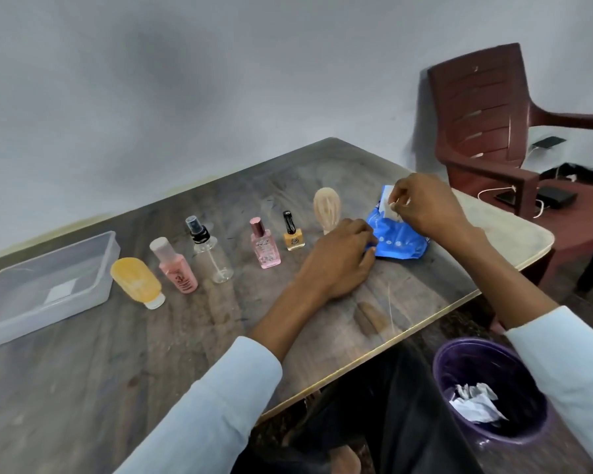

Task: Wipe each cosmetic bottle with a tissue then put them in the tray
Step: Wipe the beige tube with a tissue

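**Tissue pinched at the pack, bottles lined up on the tabletop**

Nearest the camera, beside the person's knee, stands a purple bin (490,391) with crumpled white tissues in it. Two pale blue sleeves reach forward over the wooden tabletop (151,354).

The left hand (339,261) rests on the near end of a blue tissue pack (396,239), its fingers curled over the pack's edge and holding it down. The right hand (425,203) is above the far end of the pack, thumb and forefinger pinching a white tissue (389,205) that sticks up out of the opening.

To the left of the pack the cosmetic bottles stand in a loose row, none in the tray. A beige ribbed bottle (327,208) is just behind the left hand, then a yellow nail-polish bottle (293,234) with a black cap, a pink perfume bottle (265,244), a clear spray bottle (209,251) with a black nozzle, and a pink capped bottle (175,268). A yellow tube (137,280) lies tilted with its white cap toward the camera.

At the far left sits the clear plastic tray (0,323), just beside the yellow tube.

Beyond the tabletop's right corner stands a maroon plastic chair (476,114) against the grey wall.
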